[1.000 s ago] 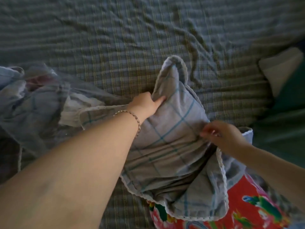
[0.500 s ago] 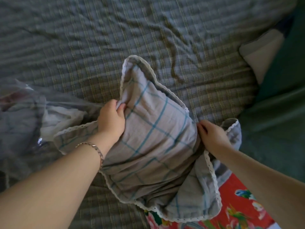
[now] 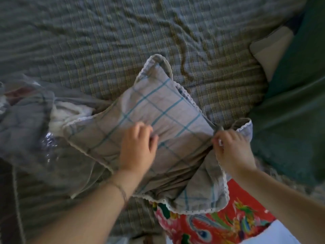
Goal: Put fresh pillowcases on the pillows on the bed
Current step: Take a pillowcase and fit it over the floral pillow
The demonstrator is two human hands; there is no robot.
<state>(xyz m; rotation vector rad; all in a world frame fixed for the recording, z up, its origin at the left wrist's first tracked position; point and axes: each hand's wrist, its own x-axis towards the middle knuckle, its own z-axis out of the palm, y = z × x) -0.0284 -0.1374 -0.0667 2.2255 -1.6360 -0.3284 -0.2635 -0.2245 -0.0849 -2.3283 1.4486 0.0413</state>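
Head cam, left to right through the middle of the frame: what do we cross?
In order: clear plastic bag of bedding → checked pillowcase with the left hand on it → right hand pinching its edge → green blanket.

I can read nothing here. The pillowcase [image 3: 158, 110] I am handling bears only blue-green checks and a white lace edge, with no lettered tag that I can see. The red cloth [image 3: 219, 226] nearest me shows a flower-and-bird print, no words. The plaid bed sheet [image 3: 123, 41] carries no writing either.
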